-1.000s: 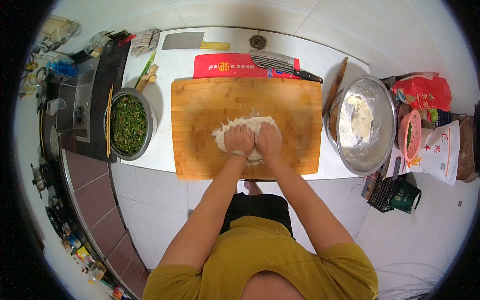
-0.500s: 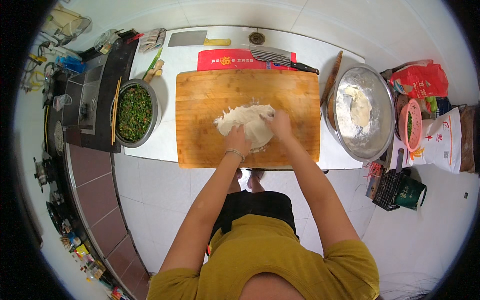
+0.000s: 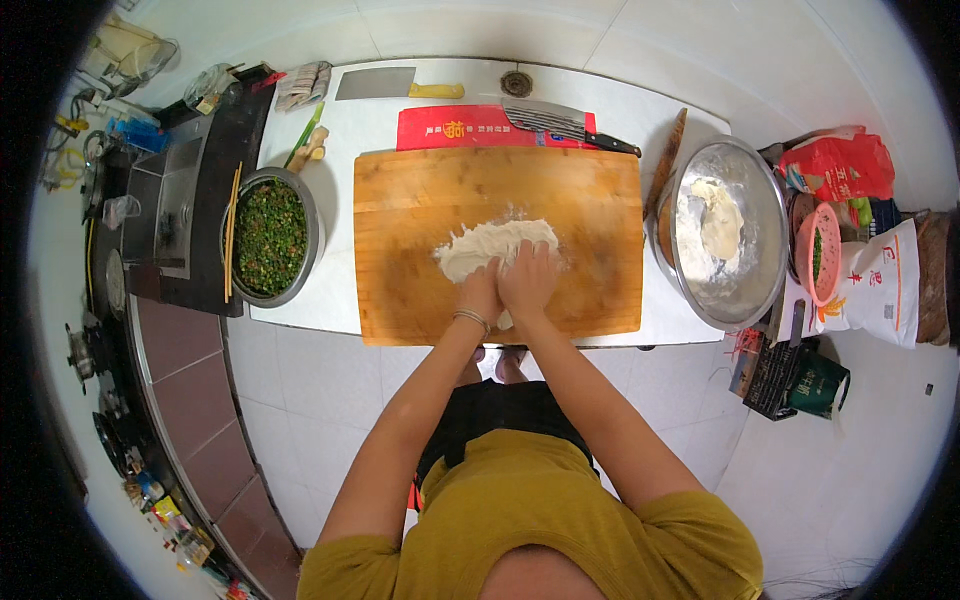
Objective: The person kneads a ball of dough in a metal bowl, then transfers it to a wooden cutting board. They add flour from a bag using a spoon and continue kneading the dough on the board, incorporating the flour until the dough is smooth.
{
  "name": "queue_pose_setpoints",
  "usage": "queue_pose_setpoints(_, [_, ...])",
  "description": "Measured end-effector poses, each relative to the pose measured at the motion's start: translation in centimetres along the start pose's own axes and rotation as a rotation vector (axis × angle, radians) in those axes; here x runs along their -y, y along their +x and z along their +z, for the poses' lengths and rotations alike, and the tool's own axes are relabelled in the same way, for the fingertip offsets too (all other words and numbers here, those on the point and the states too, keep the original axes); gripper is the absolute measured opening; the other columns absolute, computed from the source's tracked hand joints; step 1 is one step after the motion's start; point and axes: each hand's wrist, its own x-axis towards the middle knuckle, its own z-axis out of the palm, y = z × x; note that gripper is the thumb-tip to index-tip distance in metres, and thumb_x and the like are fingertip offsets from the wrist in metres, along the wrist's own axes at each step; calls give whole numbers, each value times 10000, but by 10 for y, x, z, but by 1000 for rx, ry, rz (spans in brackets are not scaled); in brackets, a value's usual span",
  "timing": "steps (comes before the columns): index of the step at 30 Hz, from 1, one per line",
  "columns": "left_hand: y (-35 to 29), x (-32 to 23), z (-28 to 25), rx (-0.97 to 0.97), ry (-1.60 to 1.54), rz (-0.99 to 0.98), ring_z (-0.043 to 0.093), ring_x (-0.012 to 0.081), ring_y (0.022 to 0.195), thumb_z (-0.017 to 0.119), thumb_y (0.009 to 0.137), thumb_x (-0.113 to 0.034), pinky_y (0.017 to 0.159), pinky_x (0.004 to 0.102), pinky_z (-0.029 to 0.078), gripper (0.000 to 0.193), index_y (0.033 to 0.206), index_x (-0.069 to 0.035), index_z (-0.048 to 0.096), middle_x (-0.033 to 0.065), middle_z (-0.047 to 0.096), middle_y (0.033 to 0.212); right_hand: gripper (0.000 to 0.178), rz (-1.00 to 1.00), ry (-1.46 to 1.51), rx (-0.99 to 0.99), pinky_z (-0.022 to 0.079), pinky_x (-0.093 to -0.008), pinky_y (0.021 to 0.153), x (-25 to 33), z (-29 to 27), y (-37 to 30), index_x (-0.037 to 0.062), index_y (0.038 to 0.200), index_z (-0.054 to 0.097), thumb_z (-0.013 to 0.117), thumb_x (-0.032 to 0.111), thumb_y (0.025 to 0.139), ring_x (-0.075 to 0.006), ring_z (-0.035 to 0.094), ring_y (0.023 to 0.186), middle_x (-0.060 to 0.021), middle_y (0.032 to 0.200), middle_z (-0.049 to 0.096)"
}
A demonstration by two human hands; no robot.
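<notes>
Dough [image 3: 468,253] sits on the wooden board [image 3: 595,210], middle of the desk [image 3: 337,235], near edge partly hidden under the hands. Left hand [image 3: 481,291] and right hand [image 3: 529,278] side by side, touching, both down on it, fingers pointing away from the body, slightly curled at most; can't tell how far open or whether either really grips dough, looks more like pressing. Progress, my read: dough is one mass but rough, ragged at the far edge with loose flour beside it, so partly kneaded, smoothing left. Another pale lump [image 3: 720,228] lies in the floury metal bowl [image 3: 748,292] at right, not on the board. Chopped green filling [image 3: 265,240] already fills the bowl at left, chopsticks [image 3: 233,240] along its side. Wooden rolling pin [image 3: 667,160] lies right of the board, untouched; no rolled pieces on the board, so shaping looks not begun.
</notes>
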Motion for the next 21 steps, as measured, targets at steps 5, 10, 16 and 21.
queue_pose_setpoints(5, [0,-4,-23,165,-40,-14,537,362,955,692,649,-136,812,420,447,767,1309,-38,314,211,547,1012,250,-97,16,-50,374,-424,683,-7,21,-2,77,753,524,596,306,684,-304,499,804,-95,805,499])
queue_pose_setpoints(10, [7,1,-28,151,-90,12,532,384,916,664,667,-103,775,441,452,720,1297,-45,322,222,531,970,196,-313,83,-16,359,-418,672,-28,36,25,71,747,503,566,247,690,-292,489,774,-100,793,512])
queue_pose_setpoints(16, [9,-9,-23,116,-131,-82,532,379,940,649,667,-91,769,443,452,656,1241,-17,340,230,538,993,175,-491,195,63,381,-417,687,-36,40,54,58,770,510,557,205,685,-314,504,784,-128,800,523])
queue_pose_setpoints(21, [28,-5,-35,24,-48,86,527,378,939,650,665,-89,790,426,445,532,1133,-3,415,228,548,970,217,-560,348,91,401,-426,694,-44,37,59,36,827,545,573,206,695,-333,522,816,-146,837,555])
